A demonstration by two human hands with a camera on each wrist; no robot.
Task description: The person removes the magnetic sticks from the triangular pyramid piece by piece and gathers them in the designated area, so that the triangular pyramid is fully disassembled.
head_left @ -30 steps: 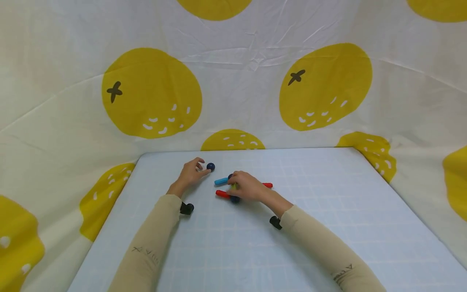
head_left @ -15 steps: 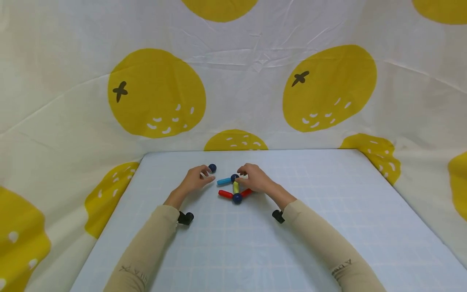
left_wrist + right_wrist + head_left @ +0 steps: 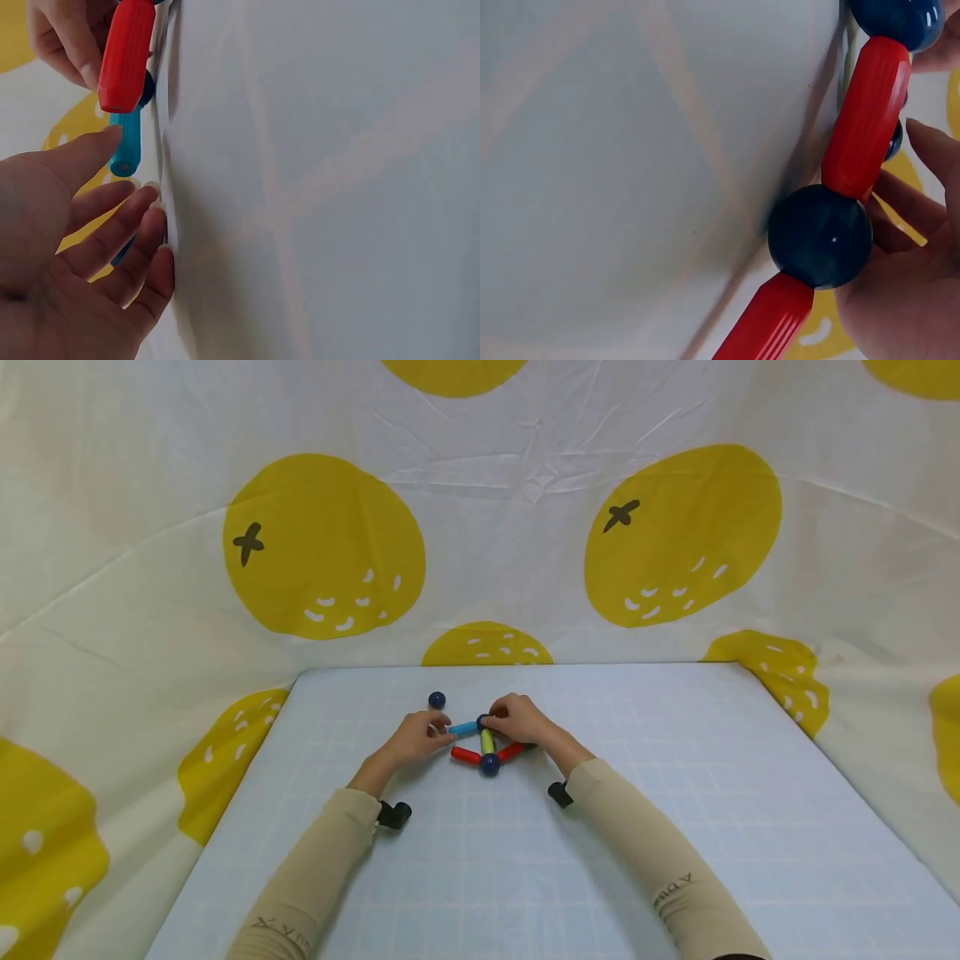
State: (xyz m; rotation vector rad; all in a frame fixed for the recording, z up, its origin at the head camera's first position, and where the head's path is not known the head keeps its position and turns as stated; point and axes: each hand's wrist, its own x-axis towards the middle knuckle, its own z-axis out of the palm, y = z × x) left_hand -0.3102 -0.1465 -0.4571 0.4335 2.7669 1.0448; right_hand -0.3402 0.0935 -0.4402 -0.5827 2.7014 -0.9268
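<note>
A magnetic building figure lies on the table. Its front dark blue ball (image 3: 490, 765) joins a left red rod (image 3: 466, 756), a right red rod (image 3: 512, 752) and a yellow-green rod (image 3: 488, 742). That rod runs back to another dark blue ball (image 3: 482, 722), from which a light blue rod (image 3: 463, 728) points left. My right hand (image 3: 521, 720) pinches this back ball between thumb and fingers. My left hand (image 3: 420, 737) has thumb and fingers spread about the light blue rod's free end; the left wrist view shows a gap below the rod (image 3: 125, 146).
A loose dark blue ball (image 3: 437, 700) sits behind my left hand. In the right wrist view a further dark blue ball (image 3: 821, 236) links two red rods near my right hand. A white cloth with yellow fruit prints (image 3: 502, 543) hangs behind the table (image 3: 480, 877).
My left hand has moved from beside the loose ball to the light blue rod's end. My right hand has shifted off the figure's front part and closed on the back ball.
</note>
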